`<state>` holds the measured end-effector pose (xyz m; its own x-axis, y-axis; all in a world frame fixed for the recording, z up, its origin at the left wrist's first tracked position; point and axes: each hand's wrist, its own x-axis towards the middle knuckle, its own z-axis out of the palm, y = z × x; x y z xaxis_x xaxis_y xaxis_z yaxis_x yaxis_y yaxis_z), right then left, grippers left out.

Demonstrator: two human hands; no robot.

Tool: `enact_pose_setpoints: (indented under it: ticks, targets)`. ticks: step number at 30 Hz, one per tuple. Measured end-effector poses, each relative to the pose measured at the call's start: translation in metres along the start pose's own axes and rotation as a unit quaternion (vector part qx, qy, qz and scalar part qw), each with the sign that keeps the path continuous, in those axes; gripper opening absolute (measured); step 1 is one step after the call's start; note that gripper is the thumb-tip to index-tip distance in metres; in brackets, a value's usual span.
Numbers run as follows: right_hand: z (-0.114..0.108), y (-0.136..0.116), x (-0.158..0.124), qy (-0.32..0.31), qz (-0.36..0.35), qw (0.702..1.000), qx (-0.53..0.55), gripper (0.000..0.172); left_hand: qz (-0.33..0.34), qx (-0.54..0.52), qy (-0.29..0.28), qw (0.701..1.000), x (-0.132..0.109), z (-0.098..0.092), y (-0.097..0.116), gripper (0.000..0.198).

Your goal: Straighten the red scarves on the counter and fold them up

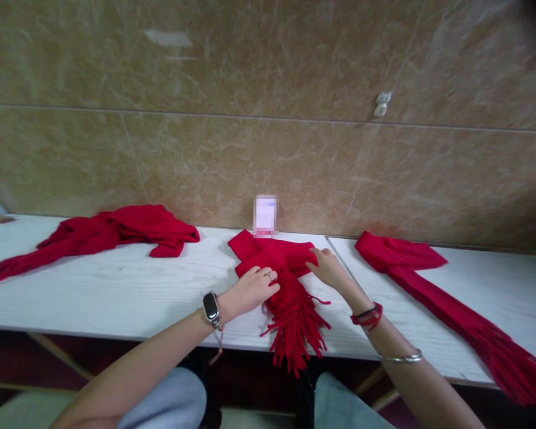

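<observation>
A red fringed scarf [290, 256] lies folded and crossed over itself on the white table in front of me, its fringe fanned toward the near edge. My left hand [255, 287], with a ring on it and a watch at the wrist, rests on the scarf's left part, fingers curled onto the fabric. At the right end of the folded band, my right hand [326, 265] pinches the cloth between thumb and fingers. Part of the scarf under my left hand is hidden.
Another red scarf [129, 229] lies rumpled at the left, and one more red scarf [402, 256] stretches over the right side. An upright card-like blurred item [265, 215] stands against the marbled wall [196, 161]. A small white cat-shaped hook [382, 103] is fixed higher up. The white table [161, 304] has a seam.
</observation>
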<state>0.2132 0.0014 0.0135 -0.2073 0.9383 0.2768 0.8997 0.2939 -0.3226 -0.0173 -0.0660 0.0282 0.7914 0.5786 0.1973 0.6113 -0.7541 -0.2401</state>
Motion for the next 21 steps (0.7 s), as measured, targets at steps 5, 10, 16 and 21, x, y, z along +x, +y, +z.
enact_pose_setpoints:
  ticks: [5,10,16,21]
  targets:
    - [0.021,0.029,0.02,0.007,0.125,0.99,0.072,0.054,0.029,0.009,0.023,0.999,0.011,0.019,-0.001,0.015]
    - [0.023,0.037,0.047,0.01,0.209,0.947,0.244,0.058,0.02,-0.045,0.017,0.999,0.006,0.017,-0.01,0.02]
    - [0.011,0.035,0.085,0.059,0.182,0.948,0.253,0.053,0.067,-0.068,0.019,0.995,-0.008,0.016,-0.009,0.023]
    - [0.019,0.029,0.081,0.05,0.193,0.965,0.173,0.05,0.075,-0.098,0.018,0.992,-0.007,0.019,0.004,0.023]
